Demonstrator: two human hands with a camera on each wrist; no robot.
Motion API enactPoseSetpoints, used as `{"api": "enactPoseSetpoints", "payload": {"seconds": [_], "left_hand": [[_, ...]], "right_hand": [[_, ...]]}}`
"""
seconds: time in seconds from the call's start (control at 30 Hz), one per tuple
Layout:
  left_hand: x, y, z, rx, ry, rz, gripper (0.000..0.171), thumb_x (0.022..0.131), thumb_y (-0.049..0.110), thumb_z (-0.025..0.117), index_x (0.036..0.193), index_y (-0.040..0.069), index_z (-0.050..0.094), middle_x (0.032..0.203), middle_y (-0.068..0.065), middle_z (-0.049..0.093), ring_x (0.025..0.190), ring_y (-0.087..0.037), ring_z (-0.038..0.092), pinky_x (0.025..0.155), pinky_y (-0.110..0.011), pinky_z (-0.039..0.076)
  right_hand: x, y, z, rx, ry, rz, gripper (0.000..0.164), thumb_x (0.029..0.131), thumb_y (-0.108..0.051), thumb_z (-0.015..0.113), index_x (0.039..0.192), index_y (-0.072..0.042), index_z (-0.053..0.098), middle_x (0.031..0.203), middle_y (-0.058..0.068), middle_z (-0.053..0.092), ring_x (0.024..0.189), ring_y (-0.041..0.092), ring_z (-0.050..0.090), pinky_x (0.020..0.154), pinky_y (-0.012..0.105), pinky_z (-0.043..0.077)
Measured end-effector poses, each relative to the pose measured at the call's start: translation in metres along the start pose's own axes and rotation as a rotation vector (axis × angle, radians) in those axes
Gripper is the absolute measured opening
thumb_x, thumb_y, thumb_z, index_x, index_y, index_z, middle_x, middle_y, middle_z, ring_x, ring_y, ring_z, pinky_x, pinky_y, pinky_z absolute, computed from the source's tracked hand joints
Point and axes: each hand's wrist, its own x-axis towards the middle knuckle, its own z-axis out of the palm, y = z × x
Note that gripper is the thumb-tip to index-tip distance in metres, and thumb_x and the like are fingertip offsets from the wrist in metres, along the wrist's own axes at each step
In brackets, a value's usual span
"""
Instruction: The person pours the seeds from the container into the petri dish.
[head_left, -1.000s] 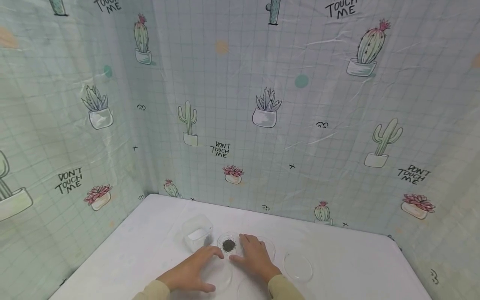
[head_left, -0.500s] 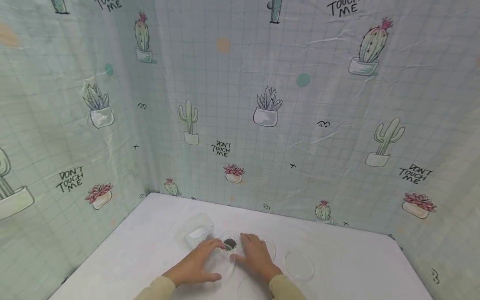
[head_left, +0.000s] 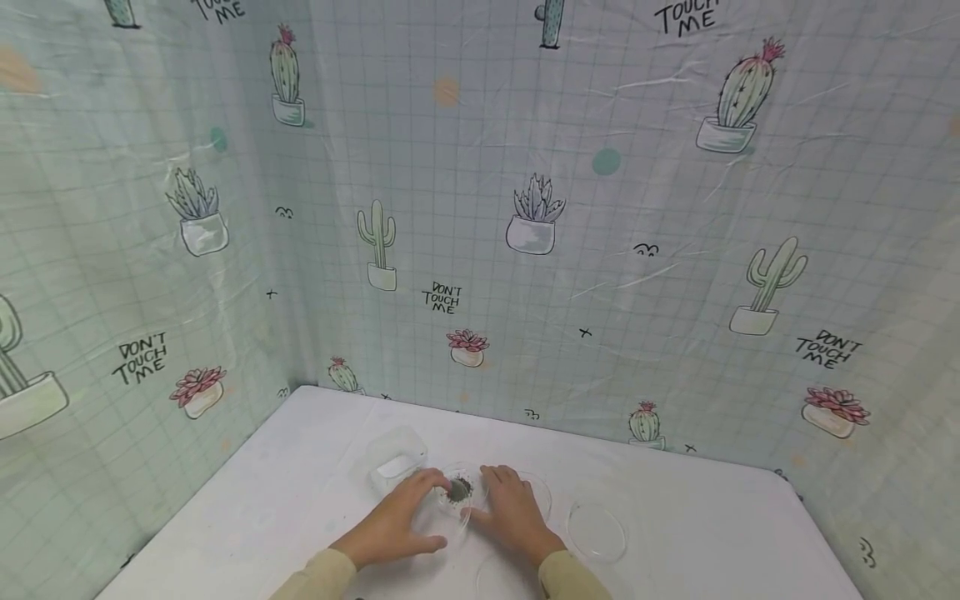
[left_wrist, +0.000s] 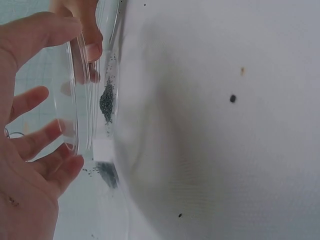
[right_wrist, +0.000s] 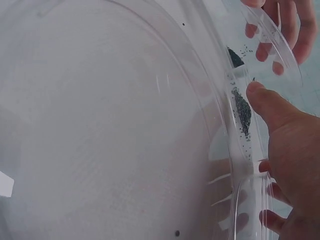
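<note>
Step, we judge: covering the clear round plastic dish (head_left: 459,467) of dark grains (left_wrist: 106,102) | our left hand (head_left: 393,525) pinches a clear round plastic lid (left_wrist: 75,115), tilted above | our right hand (head_left: 513,512) curls round the dish | next probably calls for levelling the lid

- Gap between left hand (head_left: 393,525) and right hand (head_left: 513,512): narrow; partly barred by clear lid (left_wrist: 82,115), tilted, in the left hand's grip.
- Grain dish (head_left: 461,464), right side: blocked by right hand, set round its edge.
- Clear container (head_left: 378,450): obstacle just beyond left hand, near the grain dish.
- Outer dish (head_left: 625,533): low obstacle, right of right hand, apart from it.
- Half-hidden dish (head_left: 550,500): low obstacle, beside right hand.
- Near dish (head_left: 480,575): low obstacle between the sleeves, cut by frame.
- Bench (head_left: 712,533), right of outer dish: broad free passage.
- Strip behind the dishes: passable, bounded by curtain (head_left: 525,317).
</note>
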Motion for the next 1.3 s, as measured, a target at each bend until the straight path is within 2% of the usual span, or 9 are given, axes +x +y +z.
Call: {"api": "enactPoseSetpoints", "payload": {"seconds": [0.2,0.47,0.9,1.13,1.3], "left_hand": [[0.003,0.002,0.001,0.019,0.031,-0.018,0.066,0.069,0.035,0.077,0.125,0.020,0.046,0.133,0.003,0.043,0.126,-0.023,0.042,0.103,-0.046,0.039],[0.007,0.002,0.002,0.007,0.003,-0.110,0.065,0.071,0.038,0.074,0.126,0.022,0.044,0.137,-0.002,0.041,0.129,-0.027,0.040,0.104,-0.048,0.038],[0.009,0.006,0.009,0.018,0.060,-0.104,0.060,0.072,0.036,0.074,0.122,0.016,0.047,0.137,-0.015,0.042,0.128,-0.034,0.040,0.103,-0.052,0.037],[0.015,0.008,0.015,0.043,0.053,-0.145,0.057,0.074,0.038,0.072,0.122,0.017,0.047,0.140,-0.015,0.040,0.129,-0.036,0.038,0.104,-0.053,0.035],[0.021,0.008,0.020,0.054,0.040,-0.152,0.058,0.074,0.038,0.071,0.122,0.014,0.047,0.140,-0.017,0.039,0.127,-0.038,0.039,0.102,-0.054,0.037]], "right_hand": [[0.000,0.003,-0.002,0.005,0.004,0.009,0.076,0.075,-0.060,0.060,0.131,-0.010,0.047,0.129,0.007,0.053,0.123,0.027,0.045,0.095,0.049,0.043],[-0.001,0.006,-0.004,0.020,0.031,0.006,0.073,0.076,-0.059,0.059,0.129,-0.011,0.048,0.129,0.007,0.053,0.123,0.027,0.045,0.095,0.049,0.043],[-0.009,0.012,-0.011,0.037,0.101,-0.010,0.067,0.078,-0.057,0.058,0.127,-0.011,0.050,0.126,0.007,0.055,0.122,0.027,0.046,0.092,0.049,0.045],[-0.012,0.016,-0.017,0.038,0.110,0.017,0.064,0.079,-0.053,0.060,0.127,-0.012,0.050,0.127,0.008,0.054,0.123,0.027,0.045,0.094,0.051,0.043],[-0.015,0.020,-0.018,0.041,0.118,0.031,0.063,0.078,-0.052,0.061,0.126,-0.012,0.051,0.127,0.008,0.054,0.123,0.028,0.045,0.094,0.051,0.043]]}}
